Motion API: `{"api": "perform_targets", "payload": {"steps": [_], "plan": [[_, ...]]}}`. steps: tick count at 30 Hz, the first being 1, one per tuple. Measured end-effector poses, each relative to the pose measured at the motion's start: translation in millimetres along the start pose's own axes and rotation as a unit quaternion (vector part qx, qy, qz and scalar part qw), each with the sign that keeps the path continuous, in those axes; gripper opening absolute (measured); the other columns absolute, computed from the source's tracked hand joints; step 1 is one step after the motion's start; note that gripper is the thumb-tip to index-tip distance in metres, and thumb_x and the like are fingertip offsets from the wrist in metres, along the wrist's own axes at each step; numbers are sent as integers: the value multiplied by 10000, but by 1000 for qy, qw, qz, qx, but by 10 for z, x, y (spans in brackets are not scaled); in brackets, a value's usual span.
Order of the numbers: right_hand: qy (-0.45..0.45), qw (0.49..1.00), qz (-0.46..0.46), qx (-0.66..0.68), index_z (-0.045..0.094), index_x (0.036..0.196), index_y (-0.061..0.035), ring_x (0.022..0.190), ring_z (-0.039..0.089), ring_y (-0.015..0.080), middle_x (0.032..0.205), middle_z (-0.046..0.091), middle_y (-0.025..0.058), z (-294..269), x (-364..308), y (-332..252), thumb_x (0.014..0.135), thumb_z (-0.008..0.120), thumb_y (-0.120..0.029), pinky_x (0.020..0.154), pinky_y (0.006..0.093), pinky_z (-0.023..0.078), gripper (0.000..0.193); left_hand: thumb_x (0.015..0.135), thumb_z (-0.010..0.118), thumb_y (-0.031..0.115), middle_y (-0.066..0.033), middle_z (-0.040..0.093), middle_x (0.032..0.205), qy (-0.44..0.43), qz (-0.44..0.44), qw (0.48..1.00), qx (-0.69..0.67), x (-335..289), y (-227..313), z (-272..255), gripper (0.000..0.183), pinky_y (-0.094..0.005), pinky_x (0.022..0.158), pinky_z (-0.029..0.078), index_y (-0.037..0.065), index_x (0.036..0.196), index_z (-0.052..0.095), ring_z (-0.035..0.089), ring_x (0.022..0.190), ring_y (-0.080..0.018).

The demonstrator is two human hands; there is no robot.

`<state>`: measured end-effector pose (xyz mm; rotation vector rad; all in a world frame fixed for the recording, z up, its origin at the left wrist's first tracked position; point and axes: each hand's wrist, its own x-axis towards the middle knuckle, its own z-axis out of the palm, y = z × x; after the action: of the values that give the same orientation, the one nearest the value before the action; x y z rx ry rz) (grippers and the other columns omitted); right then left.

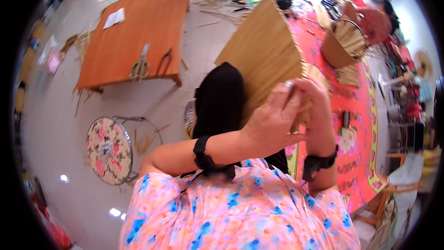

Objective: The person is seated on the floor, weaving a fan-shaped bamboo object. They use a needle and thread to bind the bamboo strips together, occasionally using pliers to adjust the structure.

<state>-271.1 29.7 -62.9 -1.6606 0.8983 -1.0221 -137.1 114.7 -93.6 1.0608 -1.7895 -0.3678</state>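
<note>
A large tan panel, apparently of woven bamboo or straw, point(266, 46) leans against my black-clad knee point(221, 92), its right edge lined with small stitches or strip ends. My left hand point(273, 115) is closed at the panel's near right corner, a ring on one finger. Right beside it, my right hand point(317, 99) is closed at the same edge, its fingers bent and touching the left. Pale strips show between and behind the hands. The fingertips are partly hidden, so the exact grip of each is hard to see.
An orange-brown wooden table point(138, 32) at left bears green-handled scissors point(140, 68), pliers point(164, 61) and a white paper point(114, 18). Below it lies a tipped floral round stool point(109, 151). At right a red floral mat point(354, 157) spreads under a basket of strips point(340, 48).
</note>
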Motion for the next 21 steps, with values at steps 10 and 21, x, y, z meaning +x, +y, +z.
{"api": "perform_targets", "payload": {"steps": [10,21], "plan": [[213,947,208,124,517,1218,42,1039,573,197,1088,599,110,236,-34,-124,796,673,-200,906,328,452,511,836,651,250,-228,517,1174,138,-302,883,331,-628,-3142,-1225,366,-468,952,434,22,1113,578,507,1115,-393],[75,973,215,-20,629,1072,33,933,587,103,986,646,38,-80,210,-133,908,593,-266,806,244,452,344,850,656,246,-135,625,853,-28,-394,796,458,-1199,-3954,-1281,211,-433,677,505,36,865,636,614,789,-308]]}}
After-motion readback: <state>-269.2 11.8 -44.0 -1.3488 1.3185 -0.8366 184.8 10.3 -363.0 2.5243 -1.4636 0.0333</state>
